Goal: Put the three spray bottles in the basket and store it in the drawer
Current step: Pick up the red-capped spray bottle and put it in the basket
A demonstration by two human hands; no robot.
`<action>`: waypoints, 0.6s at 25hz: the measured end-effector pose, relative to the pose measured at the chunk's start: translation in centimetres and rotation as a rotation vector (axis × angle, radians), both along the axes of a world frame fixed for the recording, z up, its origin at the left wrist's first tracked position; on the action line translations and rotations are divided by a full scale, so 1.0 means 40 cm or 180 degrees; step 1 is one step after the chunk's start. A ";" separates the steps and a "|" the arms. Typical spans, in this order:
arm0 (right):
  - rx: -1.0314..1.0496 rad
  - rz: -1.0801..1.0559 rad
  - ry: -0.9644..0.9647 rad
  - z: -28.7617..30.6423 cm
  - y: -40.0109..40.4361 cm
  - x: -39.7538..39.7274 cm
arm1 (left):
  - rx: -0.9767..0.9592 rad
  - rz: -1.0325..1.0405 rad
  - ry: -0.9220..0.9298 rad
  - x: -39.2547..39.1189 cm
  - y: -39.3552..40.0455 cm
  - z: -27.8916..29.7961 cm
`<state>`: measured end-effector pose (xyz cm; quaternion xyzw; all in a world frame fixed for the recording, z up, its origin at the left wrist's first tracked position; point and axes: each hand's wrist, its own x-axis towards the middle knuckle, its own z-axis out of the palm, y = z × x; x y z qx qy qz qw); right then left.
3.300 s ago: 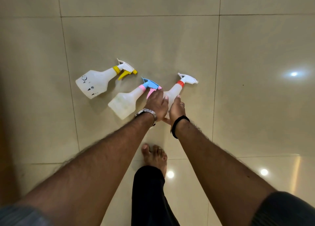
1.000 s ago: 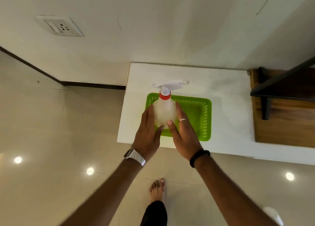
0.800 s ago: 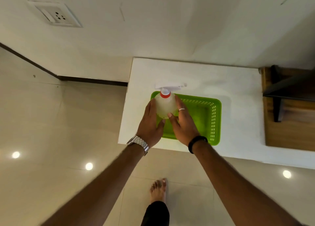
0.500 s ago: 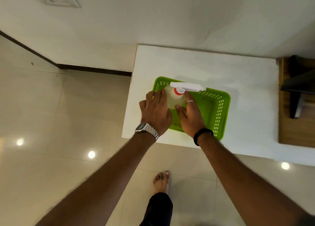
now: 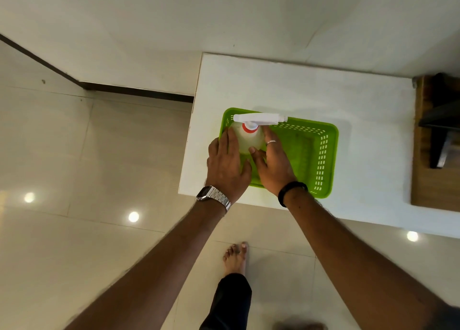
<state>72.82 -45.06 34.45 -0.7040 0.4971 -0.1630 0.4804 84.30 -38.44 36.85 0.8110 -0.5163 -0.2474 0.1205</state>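
Standing over the green basket (image 5: 321,155), I had both of my hands down at its left end, with the one spray bottle (image 5: 250,140) between them. That bottle stood upright inside the basket, in the left part of it, its red collar (image 5: 249,128) facing up at me and its white trigger head (image 5: 260,118) lying across the basket's far rim with the nozzle pointing toward the basket's open right part. My left hand (image 5: 227,166) lay over the basket's left wall, fingers stretched forward along the bottle's left side and touching it. My right hand (image 5: 272,164) was inside the basket on the bottle's right side, its thumb (image 5: 255,155) pressed to the near face of the bottle and its ringed finger (image 5: 271,140) running up the right side. So my hands were apart from each other and cupped on the bottle from both sides, fingers fairly flat; how tight the grip was I cannot tell. The rest of the basket, to the right of my right hand, showed only its slotted walls and floor. It sat on a white tabletop (image 5: 298,85), near that top's front edge. My watch (image 5: 214,196) on the left wrist and a black band (image 5: 290,190) on the right wrist hung just in front of the basket's near wall, and my bare foot (image 5: 235,257) stood on the tiled floor (image 5: 74,155) below it.
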 end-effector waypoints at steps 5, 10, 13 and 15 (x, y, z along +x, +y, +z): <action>0.0044 0.0008 0.0047 -0.003 0.030 -0.024 | 0.0012 0.0010 0.0046 -0.028 0.036 -0.006; 0.0128 -0.0013 0.0069 -0.008 0.037 -0.027 | -0.0415 0.0034 0.0275 -0.034 0.048 -0.002; 0.0119 -0.0038 0.0143 -0.001 0.041 -0.022 | -0.0446 0.0024 0.0317 -0.023 0.053 0.000; 0.0123 -0.0143 0.0208 0.018 0.055 -0.032 | -0.0467 0.0045 0.0167 -0.019 0.072 0.010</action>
